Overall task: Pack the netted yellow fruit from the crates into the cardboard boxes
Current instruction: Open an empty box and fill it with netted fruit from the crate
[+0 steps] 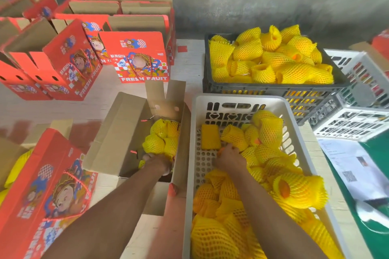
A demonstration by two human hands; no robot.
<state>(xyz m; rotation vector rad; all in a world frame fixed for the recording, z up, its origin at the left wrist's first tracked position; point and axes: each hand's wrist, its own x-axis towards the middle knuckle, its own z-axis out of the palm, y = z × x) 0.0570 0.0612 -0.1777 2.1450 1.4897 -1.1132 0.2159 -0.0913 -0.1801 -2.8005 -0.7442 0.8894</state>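
An open cardboard box [117,132] sits in front of me with several netted yellow fruit [162,139] piled at its right side. My left hand [159,163] is inside this box, gripping a netted fruit low in the pile. To its right stands a white plastic crate [210,101] full of netted fruit [271,132]. My right hand [230,159] reaches into the crate, its fingers curled round a netted fruit [234,136]. A dark crate [271,88] behind holds more netted fruit [273,57].
Red printed fruit boxes [134,57] stand folded and stacked at the back left, and another [48,191] lies at the near left. Empty white crates [357,99] sit at the right, with printed papers [355,170] on a green surface below them. A concrete wall closes the back.
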